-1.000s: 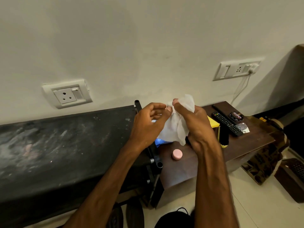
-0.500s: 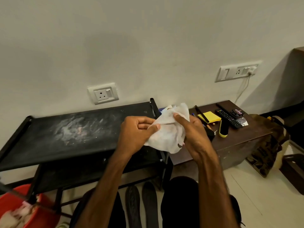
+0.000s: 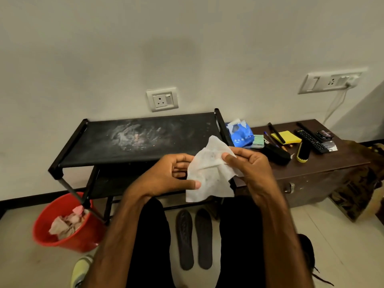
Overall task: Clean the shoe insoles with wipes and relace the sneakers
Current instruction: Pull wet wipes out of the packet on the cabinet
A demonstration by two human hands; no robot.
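**While the wipe gets spread, both insoles wait on the floor**

As we sit facing the shoe rack [image 3: 145, 140], the wipe [image 3: 209, 173] hangs just below centre, held on both sides. Our left hand [image 3: 166, 175] grips its 8 o'clock edge btw thumb & fingers. Our right hand [image 3: 251, 165] pinches the 2 o'clock corner w/ thumb on top. Neither hand is free.

The insoles [image 3: 185, 238] lie side by side on the floor at 6 o'clock, btw our knees, well apart from the wipe. The blue wipe pack [image 3: 242, 134] sits open at 3 o'clock on the wooden trunk [image 3: 311, 169]. The red bucket [image 3: 83, 242] at 8 o'clock holds crumpled waste. One pale sneaker [image 3: 80, 269] shows at 7 o'clock, laces not visible. A dark shape at 5 o'clock may be its pair; we can't tell.

Our read: early stage. The wipe is prepped, but nothing shows the insoles being wiped yet, & relacing is all left to do.
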